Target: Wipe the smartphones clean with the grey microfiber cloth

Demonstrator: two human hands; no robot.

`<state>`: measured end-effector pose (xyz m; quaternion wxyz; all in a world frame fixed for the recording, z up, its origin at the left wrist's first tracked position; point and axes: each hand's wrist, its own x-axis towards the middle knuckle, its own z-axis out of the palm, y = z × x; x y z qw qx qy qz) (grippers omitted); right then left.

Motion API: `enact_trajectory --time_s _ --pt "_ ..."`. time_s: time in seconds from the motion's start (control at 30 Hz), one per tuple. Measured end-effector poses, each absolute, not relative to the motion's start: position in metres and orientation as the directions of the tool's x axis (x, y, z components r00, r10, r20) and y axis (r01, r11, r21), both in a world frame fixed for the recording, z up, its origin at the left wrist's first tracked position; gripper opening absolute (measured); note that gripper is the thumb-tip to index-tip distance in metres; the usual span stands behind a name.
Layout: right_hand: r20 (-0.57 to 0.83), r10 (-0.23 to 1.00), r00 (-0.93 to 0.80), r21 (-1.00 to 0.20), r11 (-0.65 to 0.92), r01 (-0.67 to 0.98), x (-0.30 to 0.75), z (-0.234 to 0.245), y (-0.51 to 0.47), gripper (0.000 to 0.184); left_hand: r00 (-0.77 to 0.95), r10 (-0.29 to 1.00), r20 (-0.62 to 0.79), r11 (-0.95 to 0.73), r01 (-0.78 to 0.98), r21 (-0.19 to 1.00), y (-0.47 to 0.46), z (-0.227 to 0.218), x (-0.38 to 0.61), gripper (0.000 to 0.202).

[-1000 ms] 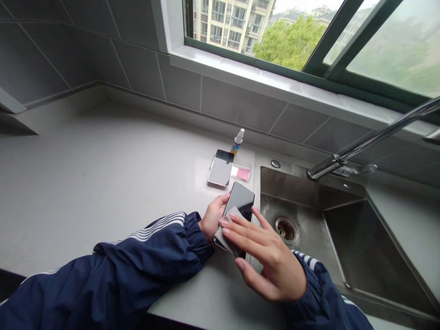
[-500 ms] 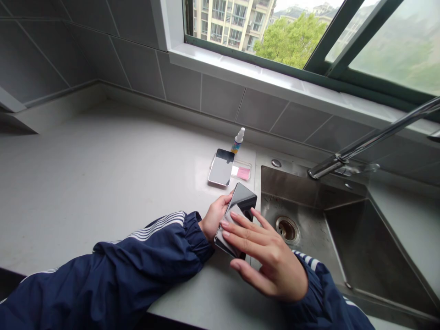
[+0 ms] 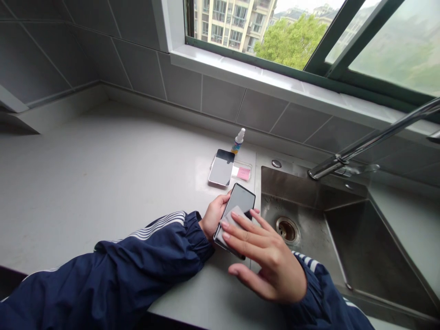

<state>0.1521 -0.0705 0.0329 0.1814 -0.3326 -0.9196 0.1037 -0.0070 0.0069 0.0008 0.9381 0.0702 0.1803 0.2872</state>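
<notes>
My left hand [image 3: 212,217] grips a black smartphone [image 3: 241,200] by its left edge, holding it tilted just above the grey countertop [image 3: 103,183]. My right hand [image 3: 264,254] lies across the phone's lower half with its fingers stretched out flat, pressing a small grey cloth [image 3: 231,219] against the screen. The phone's upper screen shows a pale reflection. A second phone [image 3: 222,167] lies flat on the counter farther back, partly on a clear sleeve with a pink label [image 3: 243,173]. A small spray bottle [image 3: 238,140] stands behind it by the wall.
A steel sink [image 3: 343,238] with a round drain [image 3: 286,229] sits right of my hands. A long chrome tap [image 3: 374,137] reaches over it. Grey wall tiles and a window ledge [image 3: 261,78] run along the back.
The phone in my left hand has tilted so its screen now reflects pale light. My right fingers and the cloth have shifted slightly over the screen.
</notes>
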Motion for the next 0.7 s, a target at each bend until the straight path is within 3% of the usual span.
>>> enact_trajectory --time_s 0.13,0.27,0.4,0.6,0.7 --pt "0.313 0.579 -0.753 -0.337 0.809 0.482 0.1536 0.0316 -0.0687 0.046 0.769 0.487 -0.415 0.872 -0.455 0.182 0.0081 0.0013 -0.0080 0.068" --pt "0.299 0.666 -0.683 -0.341 0.743 0.576 0.1570 0.0298 -0.0657 0.044 0.790 0.481 -0.380 0.874 -0.464 0.143 0.0080 0.0036 -0.0073 0.068" --pt "0.323 0.586 -0.744 -0.358 0.803 0.477 0.1538 0.0292 -0.0663 0.049 0.778 0.482 -0.402 0.874 -0.458 0.162 0.0078 0.0049 -0.0068 0.068" --pt "0.271 0.698 -0.663 -0.342 0.713 0.612 0.1519 0.0294 -0.0661 0.046 0.794 0.492 -0.358 0.870 -0.465 0.165 0.0075 0.0034 -0.0065 0.067" --pt "0.277 0.659 -0.699 -0.359 0.746 0.561 0.1481 0.0293 -0.0694 0.054 0.785 0.489 -0.381 0.871 -0.462 0.166 0.0075 0.0040 -0.0077 0.068"
